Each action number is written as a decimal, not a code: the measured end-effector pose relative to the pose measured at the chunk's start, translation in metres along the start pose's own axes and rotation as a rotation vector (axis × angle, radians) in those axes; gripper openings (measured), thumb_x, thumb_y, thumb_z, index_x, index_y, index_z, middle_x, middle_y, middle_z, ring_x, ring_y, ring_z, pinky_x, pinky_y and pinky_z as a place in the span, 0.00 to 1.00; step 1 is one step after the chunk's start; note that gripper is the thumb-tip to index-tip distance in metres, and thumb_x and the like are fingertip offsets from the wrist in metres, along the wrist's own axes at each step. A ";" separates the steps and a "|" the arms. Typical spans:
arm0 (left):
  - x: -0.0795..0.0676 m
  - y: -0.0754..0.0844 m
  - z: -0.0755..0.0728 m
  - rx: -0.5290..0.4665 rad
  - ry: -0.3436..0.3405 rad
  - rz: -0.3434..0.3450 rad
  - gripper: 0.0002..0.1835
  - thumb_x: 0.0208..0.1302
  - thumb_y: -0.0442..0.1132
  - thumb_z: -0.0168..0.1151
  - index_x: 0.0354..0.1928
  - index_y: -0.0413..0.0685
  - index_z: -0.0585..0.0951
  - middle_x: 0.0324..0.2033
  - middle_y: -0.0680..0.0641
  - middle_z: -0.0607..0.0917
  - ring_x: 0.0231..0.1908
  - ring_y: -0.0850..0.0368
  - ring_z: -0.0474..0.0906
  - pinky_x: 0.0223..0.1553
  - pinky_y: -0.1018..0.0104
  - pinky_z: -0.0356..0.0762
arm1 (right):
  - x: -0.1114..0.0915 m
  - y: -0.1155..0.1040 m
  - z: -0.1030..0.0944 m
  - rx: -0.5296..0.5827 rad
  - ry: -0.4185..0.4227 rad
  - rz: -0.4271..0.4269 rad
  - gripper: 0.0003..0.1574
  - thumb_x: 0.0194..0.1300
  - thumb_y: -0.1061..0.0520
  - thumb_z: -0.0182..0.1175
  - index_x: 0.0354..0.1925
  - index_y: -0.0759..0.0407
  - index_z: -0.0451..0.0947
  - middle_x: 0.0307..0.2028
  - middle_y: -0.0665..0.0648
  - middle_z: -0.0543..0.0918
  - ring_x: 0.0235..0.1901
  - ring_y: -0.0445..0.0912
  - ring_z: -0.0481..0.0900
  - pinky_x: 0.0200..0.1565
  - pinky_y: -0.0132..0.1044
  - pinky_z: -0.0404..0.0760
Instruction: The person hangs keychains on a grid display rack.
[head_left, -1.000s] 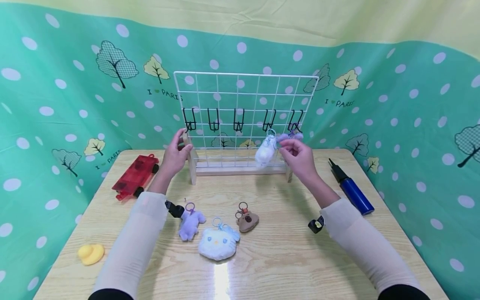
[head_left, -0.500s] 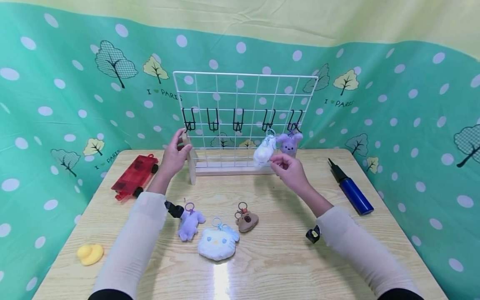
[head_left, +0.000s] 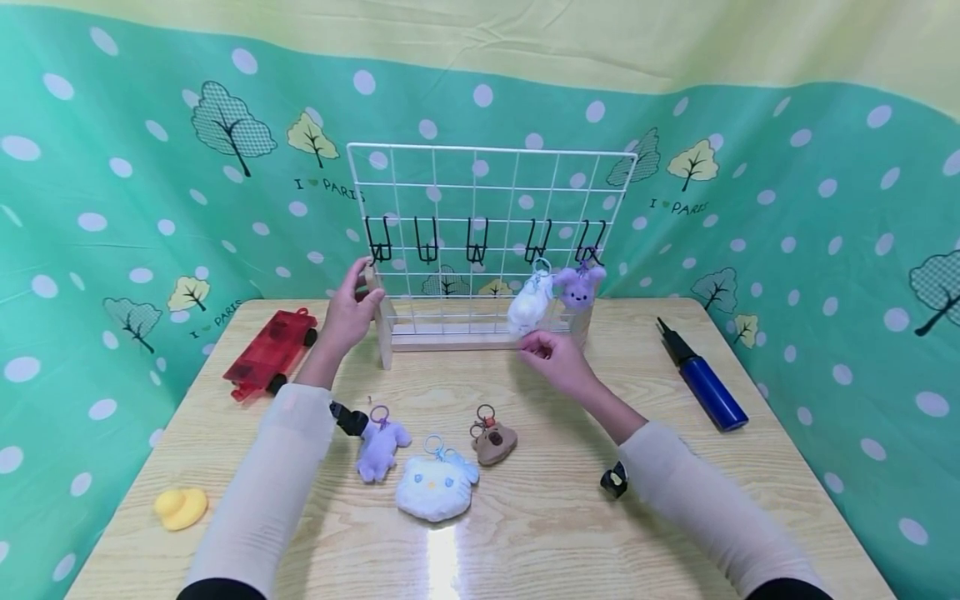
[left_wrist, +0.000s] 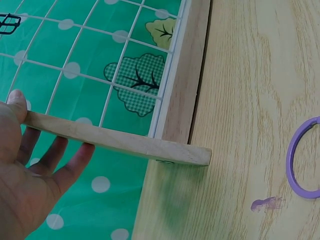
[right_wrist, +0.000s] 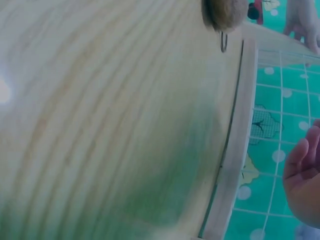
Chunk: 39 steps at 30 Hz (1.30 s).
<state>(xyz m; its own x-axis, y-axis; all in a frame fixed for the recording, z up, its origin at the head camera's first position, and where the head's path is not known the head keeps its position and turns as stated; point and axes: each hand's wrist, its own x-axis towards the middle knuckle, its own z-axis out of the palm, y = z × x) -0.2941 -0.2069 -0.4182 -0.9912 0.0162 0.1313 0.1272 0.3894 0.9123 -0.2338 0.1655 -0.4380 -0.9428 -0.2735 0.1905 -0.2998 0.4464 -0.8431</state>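
My left hand (head_left: 351,308) grips the left wooden post (left_wrist: 115,139) of a white wire grid rack (head_left: 480,185), thumb on one side and fingers on the other. A white plush keychain (head_left: 529,304) hangs by a blue ring from a black hook. Just below it is my right hand (head_left: 557,360), its fingers loosely curled; whether the fingertips touch the plush I cannot tell. In the right wrist view the right hand (right_wrist: 302,190) shows nothing between its fingers. A purple plush keychain (head_left: 578,288) hangs on the rightmost hook.
On the table lie a purple plush keychain (head_left: 381,448), a white cat-face keychain (head_left: 437,490) and a brown plush keychain (head_left: 496,442). A red toy car (head_left: 270,354) and yellow duck (head_left: 181,508) are left; a blue hand pump (head_left: 708,387) is right.
My right hand has moved left and down, away from the hanging purple plush, whose face now shows, to beneath the white plush. The left hand stays on the post.
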 end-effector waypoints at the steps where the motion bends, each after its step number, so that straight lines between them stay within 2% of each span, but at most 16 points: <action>1: 0.000 0.000 0.000 0.001 0.001 0.001 0.34 0.79 0.46 0.52 0.78 0.79 0.52 0.73 0.36 0.66 0.70 0.35 0.68 0.63 0.39 0.78 | 0.000 0.000 0.002 -0.014 -0.018 -0.004 0.08 0.66 0.65 0.66 0.43 0.68 0.84 0.36 0.63 0.86 0.32 0.40 0.77 0.34 0.25 0.79; 9: 0.000 -0.001 -0.001 -0.004 0.001 -0.002 0.34 0.79 0.46 0.53 0.78 0.80 0.53 0.73 0.36 0.66 0.70 0.35 0.68 0.62 0.39 0.78 | -0.003 0.007 0.017 -0.101 -0.209 0.022 0.11 0.67 0.60 0.66 0.47 0.64 0.85 0.36 0.56 0.87 0.35 0.42 0.81 0.39 0.29 0.83; 19: 0.000 0.000 0.000 -0.009 0.001 0.002 0.34 0.78 0.46 0.53 0.78 0.80 0.53 0.72 0.36 0.66 0.69 0.35 0.68 0.63 0.39 0.78 | -0.004 0.016 0.038 -0.181 -0.440 0.008 0.13 0.67 0.63 0.64 0.50 0.61 0.84 0.37 0.52 0.87 0.37 0.39 0.82 0.42 0.29 0.85; 27: -0.001 -0.001 0.000 -0.013 -0.004 0.025 0.34 0.78 0.46 0.53 0.79 0.75 0.53 0.72 0.34 0.66 0.69 0.33 0.69 0.62 0.38 0.78 | -0.002 0.021 0.050 -0.276 -0.521 -0.062 0.13 0.65 0.65 0.65 0.48 0.56 0.85 0.36 0.51 0.87 0.36 0.36 0.81 0.42 0.27 0.84; 39: -0.001 0.000 -0.001 -0.023 -0.009 0.019 0.35 0.78 0.45 0.53 0.80 0.73 0.52 0.72 0.34 0.66 0.69 0.33 0.68 0.63 0.38 0.77 | 0.001 0.018 0.053 -0.359 -0.561 -0.136 0.10 0.66 0.64 0.65 0.45 0.55 0.87 0.28 0.45 0.81 0.29 0.35 0.74 0.35 0.27 0.78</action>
<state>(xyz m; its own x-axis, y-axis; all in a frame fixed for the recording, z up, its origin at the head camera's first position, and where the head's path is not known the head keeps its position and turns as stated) -0.2932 -0.2076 -0.4181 -0.9888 0.0319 0.1457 0.1471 0.3674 0.9184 -0.2321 0.1281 -0.4793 -0.7042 -0.7045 -0.0880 -0.5317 0.6054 -0.5923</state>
